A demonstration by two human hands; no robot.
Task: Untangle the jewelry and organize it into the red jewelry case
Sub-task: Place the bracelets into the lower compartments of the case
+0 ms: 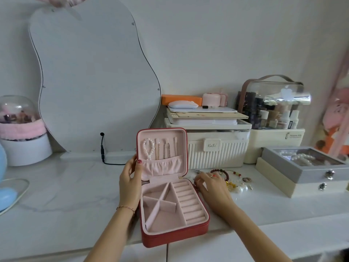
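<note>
At the left edge of the lid, my left hand (130,178) has thumb and fingers curled on the rim of the red jewelry case (170,188), propping the lid upright so the hooks and pocket face me and the tray stays open. Right hand (209,183), just right of the case's far right corner, lies palm down on the tabletop (75,195) with fingers bent over the near end of the tangled jewelry pile (232,179); whether the fingertips actually pinch a piece, I cannot tell. One ring shows on that hand, one thin bracelet on my left wrist.

Case sits at the near edge of the table, between my arms, within easy reach of both.

Lid: one pearl strand (148,149) and about three fine chains hang from the hooks, ends tucked in the gathered pocket, presumably to keep them from knotting again. Tray: four divided compartments on the left, one block of ring rolls on the right, nothing visible in any.

Pile: one dark red beaded bracelet (220,171), two large pearl drops (241,188), gold bits, smaller pieces too blurred to count.

Beyond, far right: one grey box (302,165) holding pearls.
</note>
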